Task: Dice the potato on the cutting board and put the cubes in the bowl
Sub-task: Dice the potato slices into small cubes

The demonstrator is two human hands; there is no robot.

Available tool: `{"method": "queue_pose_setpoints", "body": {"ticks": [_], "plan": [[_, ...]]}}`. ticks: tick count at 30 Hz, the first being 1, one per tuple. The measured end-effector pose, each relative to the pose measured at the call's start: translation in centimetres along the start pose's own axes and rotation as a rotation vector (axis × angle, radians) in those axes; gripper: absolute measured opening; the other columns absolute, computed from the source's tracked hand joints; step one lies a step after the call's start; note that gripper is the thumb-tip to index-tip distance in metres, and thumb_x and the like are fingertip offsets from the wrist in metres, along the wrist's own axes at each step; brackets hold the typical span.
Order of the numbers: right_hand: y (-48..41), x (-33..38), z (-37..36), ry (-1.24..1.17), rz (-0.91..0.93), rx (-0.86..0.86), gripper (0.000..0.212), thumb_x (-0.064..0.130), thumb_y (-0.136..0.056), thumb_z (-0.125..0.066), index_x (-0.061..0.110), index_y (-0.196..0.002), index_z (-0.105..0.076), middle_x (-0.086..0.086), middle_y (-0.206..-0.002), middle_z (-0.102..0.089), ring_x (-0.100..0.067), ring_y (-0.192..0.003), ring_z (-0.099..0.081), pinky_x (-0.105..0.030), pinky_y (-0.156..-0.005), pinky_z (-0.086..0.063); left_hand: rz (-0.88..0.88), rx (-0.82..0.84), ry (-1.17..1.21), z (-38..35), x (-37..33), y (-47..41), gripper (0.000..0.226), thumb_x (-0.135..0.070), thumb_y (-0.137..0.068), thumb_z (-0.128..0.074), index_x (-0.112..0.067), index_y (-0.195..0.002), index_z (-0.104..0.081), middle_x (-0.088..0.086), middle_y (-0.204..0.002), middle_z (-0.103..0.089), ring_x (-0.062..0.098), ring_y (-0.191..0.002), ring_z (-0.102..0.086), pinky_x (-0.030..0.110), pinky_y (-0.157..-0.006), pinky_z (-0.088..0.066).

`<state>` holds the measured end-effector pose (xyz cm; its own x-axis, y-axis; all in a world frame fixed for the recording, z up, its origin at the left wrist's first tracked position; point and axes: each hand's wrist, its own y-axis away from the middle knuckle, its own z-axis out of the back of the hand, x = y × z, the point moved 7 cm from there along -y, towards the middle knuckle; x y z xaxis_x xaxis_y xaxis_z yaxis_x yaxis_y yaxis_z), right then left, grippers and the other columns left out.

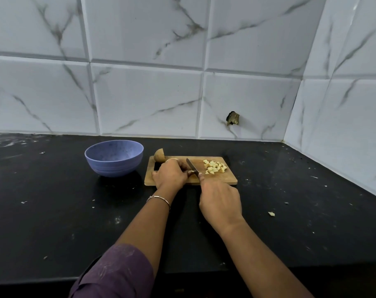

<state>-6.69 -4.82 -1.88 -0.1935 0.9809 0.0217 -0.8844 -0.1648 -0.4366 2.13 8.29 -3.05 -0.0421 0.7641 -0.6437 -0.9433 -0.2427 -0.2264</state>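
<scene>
A wooden cutting board lies on the black counter. A pile of pale potato cubes sits on its right half. An uncut brown potato piece rests at the board's far left corner. My left hand is curled over a potato piece on the board, which it mostly hides. My right hand grips the handle of a knife, whose blade points away from me, right beside my left fingertips. The blue bowl stands left of the board; no cubes show over its rim.
The black counter carries small scraps, including one potato bit at the right. White marble-look tiled walls meet in a corner at the back right, with a dark hole in one tile.
</scene>
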Motion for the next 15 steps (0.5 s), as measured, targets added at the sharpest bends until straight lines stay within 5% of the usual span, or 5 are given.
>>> {"method": "queue_pose_setpoints", "body": {"ticks": [6,15], "plan": [[0.12,-0.3,0.16,0.026,-0.039,0.023,0.059,0.012,-0.103,-0.044,0.024,-0.157,-0.024,0.001,-0.098,-0.065,-0.015,-0.078,-0.059,-0.029,-0.058,-0.04,-0.012,-0.026,0.021,0.1,0.15,0.2,0.02,-0.043,-0.087,-0.071,-0.027,-0.097,-0.072,-0.007,-0.101,-0.072,0.015,-0.107,-0.061,0.039,-0.102,-0.04],[0.46,-0.44,0.24,-0.104,-0.04,-0.052,0.054,0.019,-0.103,-0.044,0.03,-0.154,-0.031,0.005,-0.097,-0.067,-0.014,-0.082,-0.064,-0.031,-0.067,-0.051,-0.012,-0.036,0.014,0.03,0.11,0.07,0.016,-0.04,-0.088,-0.07,-0.027,-0.096,-0.072,-0.007,-0.101,-0.072,0.015,-0.108,-0.061,0.036,-0.095,-0.037]]}}
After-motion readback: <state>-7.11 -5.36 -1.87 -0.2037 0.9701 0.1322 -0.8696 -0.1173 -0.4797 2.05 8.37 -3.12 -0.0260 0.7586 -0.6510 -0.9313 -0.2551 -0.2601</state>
